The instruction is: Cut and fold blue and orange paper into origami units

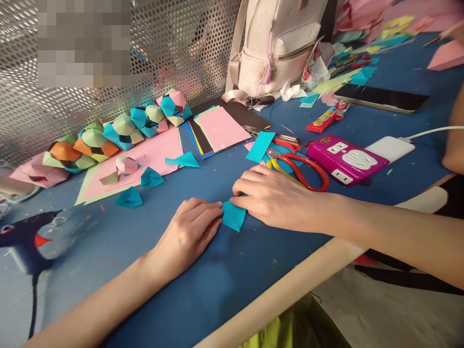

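Note:
A small blue piece of paper [234, 217] lies on the blue tabletop between my two hands. The fingers of my left hand [194, 227] are pressed together on its left edge. At its upper right edge, the fingers of my right hand [266, 195] bend down and press on the paper; their tips are partly hidden. Folded blue paper pieces [151, 178] sit beyond my left hand. Just past my right hand lie red-handled scissors [308, 169], yellow-handled pliers [281, 170] and a blue paper strip [260, 146].
Folded paper balls [123, 130] line the metal mesh at the back. A stack of coloured paper [221, 128] lies before a backpack [277, 48]. A glue gun [27, 241] stands at left. To the right are a purple power adapter [348, 159], a phone [380, 97] and another person's arm [456, 130].

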{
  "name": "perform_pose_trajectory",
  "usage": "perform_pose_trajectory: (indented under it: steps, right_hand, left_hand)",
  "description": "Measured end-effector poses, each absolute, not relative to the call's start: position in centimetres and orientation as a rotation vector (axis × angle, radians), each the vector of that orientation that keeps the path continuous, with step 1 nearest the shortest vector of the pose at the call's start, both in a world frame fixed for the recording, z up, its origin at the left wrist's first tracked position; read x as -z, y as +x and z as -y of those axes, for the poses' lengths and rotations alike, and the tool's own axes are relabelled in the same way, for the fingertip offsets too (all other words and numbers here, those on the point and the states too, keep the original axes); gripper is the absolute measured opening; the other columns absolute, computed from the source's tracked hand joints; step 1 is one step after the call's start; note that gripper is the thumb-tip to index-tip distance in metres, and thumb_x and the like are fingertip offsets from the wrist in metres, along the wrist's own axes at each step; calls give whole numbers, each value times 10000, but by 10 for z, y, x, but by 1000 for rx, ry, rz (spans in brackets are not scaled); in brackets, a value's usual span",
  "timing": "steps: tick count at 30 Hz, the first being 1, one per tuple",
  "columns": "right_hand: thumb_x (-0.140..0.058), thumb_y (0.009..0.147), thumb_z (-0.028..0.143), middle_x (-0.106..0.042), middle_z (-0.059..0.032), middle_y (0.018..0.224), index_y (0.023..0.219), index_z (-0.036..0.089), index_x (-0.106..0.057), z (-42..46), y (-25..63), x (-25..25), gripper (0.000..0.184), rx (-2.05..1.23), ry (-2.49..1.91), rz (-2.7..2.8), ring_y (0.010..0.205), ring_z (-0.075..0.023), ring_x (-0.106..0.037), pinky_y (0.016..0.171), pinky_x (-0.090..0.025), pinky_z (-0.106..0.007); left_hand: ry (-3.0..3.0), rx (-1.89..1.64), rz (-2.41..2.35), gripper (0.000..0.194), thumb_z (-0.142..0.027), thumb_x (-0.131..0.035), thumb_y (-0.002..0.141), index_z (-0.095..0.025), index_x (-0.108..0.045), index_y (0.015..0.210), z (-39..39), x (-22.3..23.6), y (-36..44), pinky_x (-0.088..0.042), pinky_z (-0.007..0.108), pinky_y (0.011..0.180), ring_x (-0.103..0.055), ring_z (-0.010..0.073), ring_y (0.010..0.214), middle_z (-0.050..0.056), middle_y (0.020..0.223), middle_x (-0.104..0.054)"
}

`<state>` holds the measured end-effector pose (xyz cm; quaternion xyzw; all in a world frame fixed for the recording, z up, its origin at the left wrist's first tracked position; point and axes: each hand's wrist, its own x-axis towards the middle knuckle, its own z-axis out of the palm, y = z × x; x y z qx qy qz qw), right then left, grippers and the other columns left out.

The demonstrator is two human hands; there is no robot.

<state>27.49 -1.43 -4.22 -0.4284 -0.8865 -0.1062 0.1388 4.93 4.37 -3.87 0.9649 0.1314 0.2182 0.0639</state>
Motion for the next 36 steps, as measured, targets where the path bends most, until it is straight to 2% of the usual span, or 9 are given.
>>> perform_pose_trajectory:
  steps: [6,10,13,17,20,24,28,31,36]
  right_hand:
    - [-449,880,66,-613,-88,836,734,147,-681,19,284,37,286,383,-1366,2557,794,-205,-454,743,-287,-360]
    - [-449,873,60,-609,-84,792,711,145,-674,20,286,31,290,368,-1425,2562,781,-203,-463,758,-294,-366]
    - [-466,879,88,-622,-85,805,731,138,-682,20,287,30,266,350,-1460,2538,796,-208,-484,767,-302,-369]
    - [-493,886,146,-647,-94,856,811,127,-693,18,286,32,214,328,-1479,2470,827,-217,-512,784,-317,-370]
    - [-499,878,141,-664,-99,897,871,126,-691,17,283,34,192,256,-1455,2420,860,-220,-536,810,-335,-370]
    - [-537,879,202,-675,-103,983,988,124,-665,16,274,36,185,103,-1409,2322,915,-238,-570,836,-376,-383]
    - [-625,852,348,-657,-132,1093,1130,119,-595,14,266,39,362,-57,-1431,2169,1020,-282,-580,874,-422,-432]
    - [-629,809,192,-649,-107,1087,1238,153,-523,11,263,41,444,-292,-1478,2015,1004,-246,-601,866,-459,-405]
    - [-545,748,87,-593,-62,1025,1283,176,-449,7,263,37,550,-784,-1348,1668,781,-134,-584,729,-494,-304]
  left_hand:
    - [2981,-714,-427,166,-149,-584,866,-174,-624,1026,-45,35,41,-497,313,724,-636,184,778,62,856,-711]
    - [3009,-774,-459,142,-151,-586,857,-176,-620,993,-47,37,38,-483,314,687,-610,178,715,47,790,-679]
    - [3009,-747,-504,225,-183,-599,850,-164,-586,1074,-47,37,36,-491,344,715,-614,201,769,72,858,-672]
    - [2958,-720,-555,412,-272,-601,853,-149,-499,1233,-47,36,38,-514,397,806,-619,252,954,142,1083,-639]
    - [2928,-744,-535,397,-284,-617,856,-150,-512,1215,-49,38,43,-526,374,827,-627,238,975,140,1094,-642]
    - [2867,-813,-464,143,-164,-563,885,-165,-618,1017,-51,40,49,-524,279,805,-653,173,901,91,989,-679]
    - [2561,-906,-780,70,-180,-570,860,-186,-634,831,-48,33,51,-473,220,619,-595,117,653,0,749,-652]
    - [2150,-873,-1038,129,-270,-592,840,-191,-600,738,-43,28,51,-351,214,473,-427,87,504,-49,583,-510]
    - [1545,-860,-999,184,-333,-640,817,-199,-518,784,-38,32,54,-330,195,487,-374,80,535,-73,588,-406]
